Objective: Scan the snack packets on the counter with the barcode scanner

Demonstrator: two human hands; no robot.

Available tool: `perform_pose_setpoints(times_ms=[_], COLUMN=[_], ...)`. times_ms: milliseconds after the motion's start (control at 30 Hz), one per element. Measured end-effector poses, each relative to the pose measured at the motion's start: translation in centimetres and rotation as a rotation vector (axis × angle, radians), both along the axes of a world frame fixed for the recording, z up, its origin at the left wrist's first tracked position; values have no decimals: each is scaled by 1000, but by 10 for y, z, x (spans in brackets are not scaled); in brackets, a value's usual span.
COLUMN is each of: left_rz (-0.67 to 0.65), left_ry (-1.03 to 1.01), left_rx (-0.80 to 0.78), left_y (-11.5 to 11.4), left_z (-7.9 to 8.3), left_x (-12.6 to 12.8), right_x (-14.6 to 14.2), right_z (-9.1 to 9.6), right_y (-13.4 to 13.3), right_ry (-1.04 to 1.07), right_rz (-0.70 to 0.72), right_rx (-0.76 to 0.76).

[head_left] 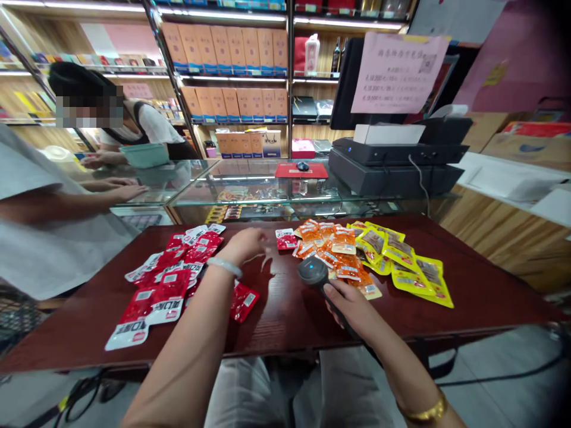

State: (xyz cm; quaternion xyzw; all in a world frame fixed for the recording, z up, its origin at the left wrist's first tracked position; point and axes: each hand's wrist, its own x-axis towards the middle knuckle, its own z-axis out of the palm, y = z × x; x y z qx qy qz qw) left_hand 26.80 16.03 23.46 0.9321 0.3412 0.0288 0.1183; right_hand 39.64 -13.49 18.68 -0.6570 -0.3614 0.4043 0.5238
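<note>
My right hand [348,304] is wrapped round the handle of a black barcode scanner [313,272], held over the dark red table [285,315] and aimed at the orange snack packets [332,249]. My left hand [244,244] reaches forward over the table, fingers curled down, close to a single red packet [286,241]; whether it grips anything is hidden. A pile of red and white packets [165,285] lies to the left of my left arm. Yellow packets [408,261] lie to the right of the orange ones.
A glass counter [250,190] runs behind the table, with a black register and printer [397,157] on its right. A person in grey [44,232] stands at the left, another behind the counter. Shelves of boxes [232,65] fill the back wall.
</note>
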Motion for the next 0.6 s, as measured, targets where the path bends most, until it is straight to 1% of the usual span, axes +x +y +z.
perform_pose_setpoints(times_ms=[100,167,233,300,367,433,500,600], left_rz=[14,22,33,72,87,53,17,-1], left_ry=[173,239,263,268,269,243,168,-49], left_rx=[-29,-59,-82,-76,-60,-63,-99,-174], left_y=[-25,-39,-46,-46,-42,-38,-35,-38], left_z=[-2,-4,-6,-8,-10,-14,-20,-31], left_x=[-45,-67,-82,-90,-92,-86,-72,-41], right_x=[0,-2,-3,-6,-7,-8,-8,-6], right_z=[-2,-4,-4,-5,-5,-4,-3,1], right_y=[-6,-10,-15,-20,-23,-25,-24,-20], right_ry=[-1,1,7,14,26,37,39,24], right_rz=[11,22,24,19,18,21,22,25], right_rx=[-19,-38,-58,-71,-69,-57,-46,-23])
